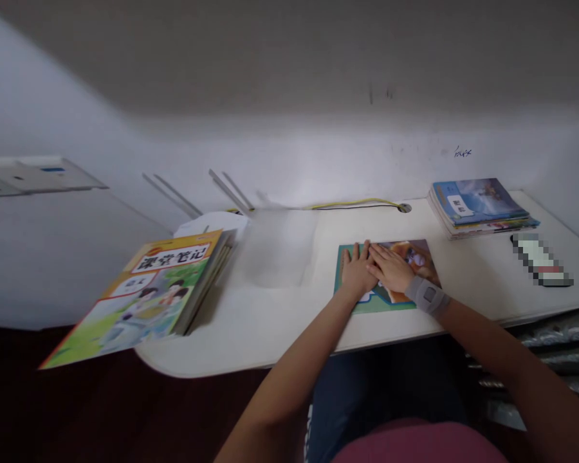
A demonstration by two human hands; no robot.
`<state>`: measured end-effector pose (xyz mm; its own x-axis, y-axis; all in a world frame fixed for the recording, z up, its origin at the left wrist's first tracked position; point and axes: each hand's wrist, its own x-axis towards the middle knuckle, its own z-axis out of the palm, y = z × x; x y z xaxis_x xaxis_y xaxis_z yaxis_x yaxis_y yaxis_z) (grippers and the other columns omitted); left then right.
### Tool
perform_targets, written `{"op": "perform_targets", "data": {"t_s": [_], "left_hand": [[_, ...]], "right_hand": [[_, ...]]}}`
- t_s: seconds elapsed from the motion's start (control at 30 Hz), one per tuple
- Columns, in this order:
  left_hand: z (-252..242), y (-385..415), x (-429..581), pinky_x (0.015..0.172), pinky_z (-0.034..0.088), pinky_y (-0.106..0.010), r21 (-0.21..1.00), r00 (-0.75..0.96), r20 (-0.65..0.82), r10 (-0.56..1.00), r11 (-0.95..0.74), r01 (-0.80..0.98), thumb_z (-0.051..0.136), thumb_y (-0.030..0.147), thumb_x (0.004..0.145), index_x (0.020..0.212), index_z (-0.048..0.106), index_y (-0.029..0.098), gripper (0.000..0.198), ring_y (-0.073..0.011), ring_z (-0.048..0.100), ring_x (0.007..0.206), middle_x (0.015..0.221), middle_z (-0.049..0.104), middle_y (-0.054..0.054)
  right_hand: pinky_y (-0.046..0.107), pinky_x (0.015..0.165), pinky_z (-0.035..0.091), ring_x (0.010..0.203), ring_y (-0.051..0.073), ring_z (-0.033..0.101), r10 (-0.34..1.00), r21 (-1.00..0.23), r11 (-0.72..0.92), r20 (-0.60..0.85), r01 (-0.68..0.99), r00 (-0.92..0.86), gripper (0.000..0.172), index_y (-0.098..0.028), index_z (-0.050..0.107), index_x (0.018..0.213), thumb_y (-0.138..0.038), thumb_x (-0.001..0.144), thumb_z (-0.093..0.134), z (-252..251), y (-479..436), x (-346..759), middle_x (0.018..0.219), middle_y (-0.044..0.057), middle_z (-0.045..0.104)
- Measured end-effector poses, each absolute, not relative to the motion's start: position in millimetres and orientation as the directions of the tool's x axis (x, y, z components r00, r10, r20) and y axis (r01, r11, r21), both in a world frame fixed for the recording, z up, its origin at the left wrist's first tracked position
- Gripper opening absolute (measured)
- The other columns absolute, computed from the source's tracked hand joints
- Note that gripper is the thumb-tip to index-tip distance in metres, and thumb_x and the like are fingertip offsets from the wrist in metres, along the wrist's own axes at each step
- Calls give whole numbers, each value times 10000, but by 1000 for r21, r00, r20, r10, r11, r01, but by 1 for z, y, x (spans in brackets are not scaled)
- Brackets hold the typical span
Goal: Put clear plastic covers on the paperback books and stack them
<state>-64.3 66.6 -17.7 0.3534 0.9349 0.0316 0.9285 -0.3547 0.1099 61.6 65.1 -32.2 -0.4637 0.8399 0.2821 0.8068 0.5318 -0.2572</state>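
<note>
A thin book with a green and brown picture cover lies flat near the desk's front edge. My left hand rests on its left part, palm down, fingers stretched toward the wall. Beside it, my right hand lies flat on the same cover, its fingertips touching or slightly overlapping the left hand. Neither hand grips anything. A grey band with a square face circles my right wrist. Parts of the cover are hidden under both hands.
On the left, a stack of books overhangs the white desk's rounded end. A white router-like device with antennas stands behind it. Another book stack and a phone sit at right. A yellow cable enters a hole.
</note>
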Motion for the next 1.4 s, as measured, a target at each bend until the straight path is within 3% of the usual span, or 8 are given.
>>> {"op": "perform_targets", "data": {"t_s": [0.27,0.47,0.6,0.73,0.87,1.03,1.27,1.4], "left_hand": [[-22,76,-93,1091,203,-526,148,222,65,973,-230,962,285,529,916,1447,321,206,622,-349,214,1394,1523,272,-118],[-24,75,-112,1111,181,-486,145,115,29,993,-118,982,258,509,929,1451,281,114,655,-318,210,1403,1520,221,-205],[-25,75,-114,1118,178,-476,207,85,75,994,-99,973,334,489,916,1412,344,82,642,-311,239,1394,1488,288,-229],[-23,83,-124,1077,298,-410,481,30,151,988,-100,871,415,308,892,1321,467,142,463,-245,426,1284,1368,494,-156],[-17,98,-135,832,488,-334,840,-112,115,987,-36,542,501,327,831,1241,531,140,451,-201,629,929,1079,653,-114],[-4,120,-142,639,484,-251,978,140,-35,989,5,210,658,280,684,1241,531,159,584,-114,585,611,663,587,46],[11,137,-155,706,517,-306,976,321,-218,922,196,100,763,253,556,964,640,139,440,-150,633,700,780,678,-30],[12,135,-157,714,518,-319,974,323,-227,919,214,77,792,292,511,856,671,134,398,-154,629,682,762,691,-49]], "right_hand": [[460,1069,260,1336,308,341,908,-60,384,205,921,-365,543,-97,424,1378,-412,943,345,-32,72,139,1460,153,384],[431,1057,284,1347,303,319,916,-30,360,204,933,-347,552,-74,401,1385,-398,941,347,-38,71,159,1468,169,362],[447,1052,288,1328,304,348,913,-38,363,216,931,-347,542,-81,419,1374,-390,933,361,-36,71,156,1448,173,396],[487,1038,286,1316,303,363,923,-62,341,211,938,-322,519,-126,444,1359,-399,922,380,-34,72,154,1432,159,424],[482,1045,258,1295,278,395,924,-108,333,234,937,-301,472,-139,482,1319,-379,923,389,-35,76,154,1392,150,479],[438,1039,251,1243,249,451,911,-172,361,277,916,-307,411,-133,523,1258,-340,928,391,-33,84,156,1309,156,555],[431,1042,249,1136,237,520,886,-217,405,334,888,-323,333,-157,587,1152,-323,895,454,-22,98,164,1191,132,625],[378,937,382,1020,231,563,887,-366,437,325,821,-327,289,-159,630,1064,-300,853,492,-8,104,175,1057,118,665]]}}
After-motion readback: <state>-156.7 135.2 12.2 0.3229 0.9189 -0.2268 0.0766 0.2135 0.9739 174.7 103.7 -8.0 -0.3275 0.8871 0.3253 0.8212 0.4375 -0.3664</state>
